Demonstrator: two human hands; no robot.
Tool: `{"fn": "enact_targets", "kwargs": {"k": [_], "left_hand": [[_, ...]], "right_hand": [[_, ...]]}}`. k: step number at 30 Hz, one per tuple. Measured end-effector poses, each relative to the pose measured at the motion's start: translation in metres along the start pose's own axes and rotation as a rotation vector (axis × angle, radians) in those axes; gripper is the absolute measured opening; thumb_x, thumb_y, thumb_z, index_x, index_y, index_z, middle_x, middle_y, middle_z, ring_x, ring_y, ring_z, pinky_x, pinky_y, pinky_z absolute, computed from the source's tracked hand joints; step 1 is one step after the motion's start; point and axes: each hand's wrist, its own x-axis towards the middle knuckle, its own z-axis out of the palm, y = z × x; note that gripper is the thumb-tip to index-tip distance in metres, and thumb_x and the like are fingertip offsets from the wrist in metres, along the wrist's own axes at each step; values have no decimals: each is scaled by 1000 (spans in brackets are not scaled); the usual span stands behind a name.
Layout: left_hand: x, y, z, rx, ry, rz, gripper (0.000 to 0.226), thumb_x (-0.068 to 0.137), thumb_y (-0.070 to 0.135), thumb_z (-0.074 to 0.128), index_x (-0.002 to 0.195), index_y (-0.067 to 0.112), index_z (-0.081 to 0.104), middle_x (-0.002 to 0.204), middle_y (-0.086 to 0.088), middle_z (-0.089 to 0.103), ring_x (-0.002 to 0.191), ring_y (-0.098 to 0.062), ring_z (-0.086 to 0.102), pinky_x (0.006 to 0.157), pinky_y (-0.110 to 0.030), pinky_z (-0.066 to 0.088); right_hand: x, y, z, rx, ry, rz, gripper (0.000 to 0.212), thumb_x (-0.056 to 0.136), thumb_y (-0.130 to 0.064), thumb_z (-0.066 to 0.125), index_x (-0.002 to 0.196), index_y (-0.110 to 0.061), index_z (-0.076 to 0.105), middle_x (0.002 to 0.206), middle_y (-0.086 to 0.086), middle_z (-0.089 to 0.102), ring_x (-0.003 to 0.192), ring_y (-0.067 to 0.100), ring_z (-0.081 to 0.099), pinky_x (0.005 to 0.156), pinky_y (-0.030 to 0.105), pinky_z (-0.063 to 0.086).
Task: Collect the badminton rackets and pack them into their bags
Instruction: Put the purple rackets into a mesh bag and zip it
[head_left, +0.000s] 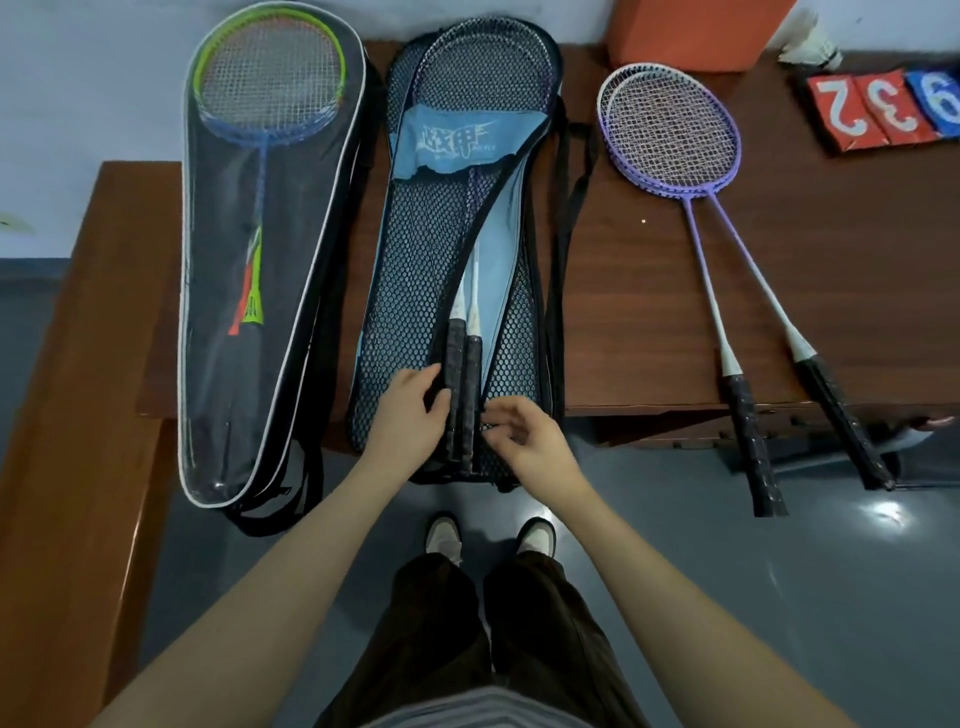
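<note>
Rackets (464, 384) lie inside the open mesh bag (405, 291) on the table (649, 322); left hand (402, 415) fingers grasp their black grips. Right hand (524, 439) fingers pinch the bag's edge beside them. Blue label writing is unreadable.

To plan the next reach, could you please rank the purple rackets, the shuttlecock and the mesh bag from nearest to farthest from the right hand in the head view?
1. Mesh bag, right at the right hand.
2. Purple rackets, to its right on the table.
3. Shuttlecock, far right corner.

My mesh bag (415, 312) lies unzipped, two black-gripped rackets (462, 374) inside. The clear bag (291, 260) holds colourful rackets (267, 104). Two purple rackets (675, 130) lie loose at the right.
</note>
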Motion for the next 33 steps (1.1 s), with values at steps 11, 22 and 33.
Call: {"fn": "enact_targets", "kwargs": {"k": [11,22,33], "left_hand": [[-6,-11,10,159,-4,127,64,84,30,63,138,23,29,119,-7,40,99,-23,51,78,-39,51],[-8,-10,18,273,0,92,77,71,40,73,133,18,31,124,-10,36,110,-27,42,78,-35,45],[-17,-2,3,-77,44,133,62,79,10,65,133,14,35,128,-1,31,100,-6,43,85,-20,42]], "right_hand": [[32,-19,-4,-342,248,-70,26,91,-19,58,116,-12,59,99,1,64,90,15,59,82,33,50],[80,-29,15,-677,320,160,22,84,-32,65,97,-15,64,120,7,42,115,28,36,97,36,23],[42,-36,13,-89,263,-2,7,97,-14,42,92,-16,38,72,1,46,58,12,43,53,30,40]]}}
